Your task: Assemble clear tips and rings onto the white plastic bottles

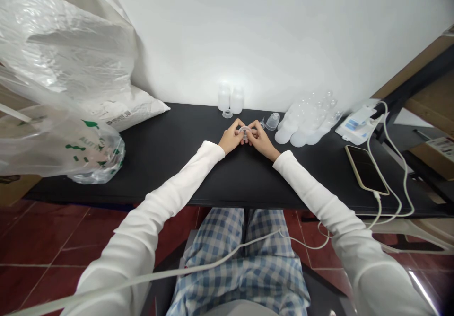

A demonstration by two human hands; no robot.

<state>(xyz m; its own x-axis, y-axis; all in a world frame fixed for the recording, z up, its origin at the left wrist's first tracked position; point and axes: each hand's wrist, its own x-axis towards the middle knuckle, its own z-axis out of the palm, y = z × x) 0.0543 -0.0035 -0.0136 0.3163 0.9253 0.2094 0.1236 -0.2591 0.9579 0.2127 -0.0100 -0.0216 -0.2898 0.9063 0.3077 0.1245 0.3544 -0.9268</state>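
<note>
View from above my seat at the black worktop (184, 136). Both my arms, in white sleeves, reach forward and converge towards the middle of the worktop, nearer its far edge than its near edge. My left hand (231, 139) and my right hand (260, 139) meet fingertip to fingertip, wrists resting low on the surface, palms turned inwards. The fingers of both hands are curled and pinched closed on one small clear ring-shaped part (244, 130), which sits between them just above the worktop. The part is transparent and round, with a pale rim; finer detail is too small to tell.

Along the far edge, just behind my hands, stand two white bottles (230, 99) side by side, with a small clear ring (227, 114) lying in front of them. Just right of my right hand stands a clear dome-shaped cap (272, 121), and beyond it, towards the far right corner, lies a heap of clear plastic pieces (308, 119). A white box (355, 124) lies further right, and a phone (366, 169) rests face up near the right end, with a white cable (390, 164) plugged into it. At the left end sit a crumpled plastic bag (60, 117) and a white sack (124, 110).
</note>
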